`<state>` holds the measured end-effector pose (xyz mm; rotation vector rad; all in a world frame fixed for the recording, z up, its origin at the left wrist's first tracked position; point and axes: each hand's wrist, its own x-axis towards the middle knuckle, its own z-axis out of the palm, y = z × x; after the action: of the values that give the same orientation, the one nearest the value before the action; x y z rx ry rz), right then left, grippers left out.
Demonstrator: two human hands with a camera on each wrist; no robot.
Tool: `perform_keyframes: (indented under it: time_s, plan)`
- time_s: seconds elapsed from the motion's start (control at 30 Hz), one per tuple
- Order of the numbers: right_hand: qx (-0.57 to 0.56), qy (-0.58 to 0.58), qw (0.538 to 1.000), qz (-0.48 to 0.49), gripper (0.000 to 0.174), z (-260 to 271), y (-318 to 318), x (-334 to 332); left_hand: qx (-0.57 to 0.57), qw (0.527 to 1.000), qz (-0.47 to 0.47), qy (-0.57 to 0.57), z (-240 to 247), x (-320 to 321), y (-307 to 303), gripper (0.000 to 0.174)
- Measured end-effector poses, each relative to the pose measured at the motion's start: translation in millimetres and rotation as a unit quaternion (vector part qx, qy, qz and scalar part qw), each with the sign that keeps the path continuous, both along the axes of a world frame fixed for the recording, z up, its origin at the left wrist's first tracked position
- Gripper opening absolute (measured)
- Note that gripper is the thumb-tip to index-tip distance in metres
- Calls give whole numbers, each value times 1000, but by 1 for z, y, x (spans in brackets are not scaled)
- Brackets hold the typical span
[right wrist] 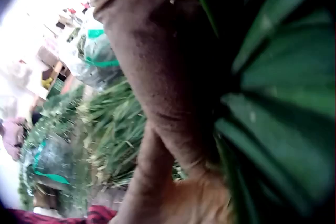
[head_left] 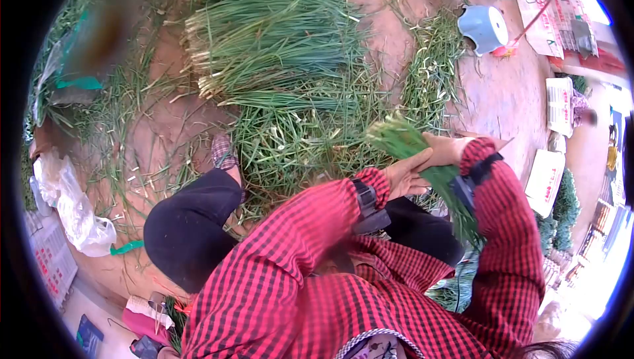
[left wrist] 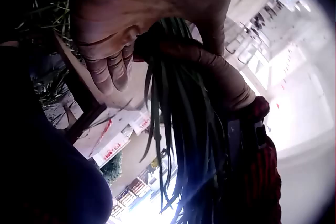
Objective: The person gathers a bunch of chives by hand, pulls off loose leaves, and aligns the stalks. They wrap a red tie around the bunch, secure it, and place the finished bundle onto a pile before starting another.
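Right hand is clamped round the green onion bunch so the stalks stay together. Left hand steadies its near side, but I honestly can't tell if it grips.

The bunch of green leaves loses its lower end behind the right sleeve, and in the left wrist view its tips run off the bottom edge, with everything left of it too dark to make out. Up and left of the bunch a smeared patch hides whatever lies there, and right of the bunch the print on the white cartons is too small to read.
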<state>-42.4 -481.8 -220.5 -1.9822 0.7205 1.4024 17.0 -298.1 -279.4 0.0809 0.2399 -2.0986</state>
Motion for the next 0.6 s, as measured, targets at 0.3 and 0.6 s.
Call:
perform_keyframes:
  time_s: [0.3,0.6]
  plan:
    - [-25,235,971,31,83,-24,5,78,11,997,-5,-70,-15,17,-10,47]
    - [-86,142,986,-4,71,22,12,53,-55,987,-70,-137,26,11,-17,59]
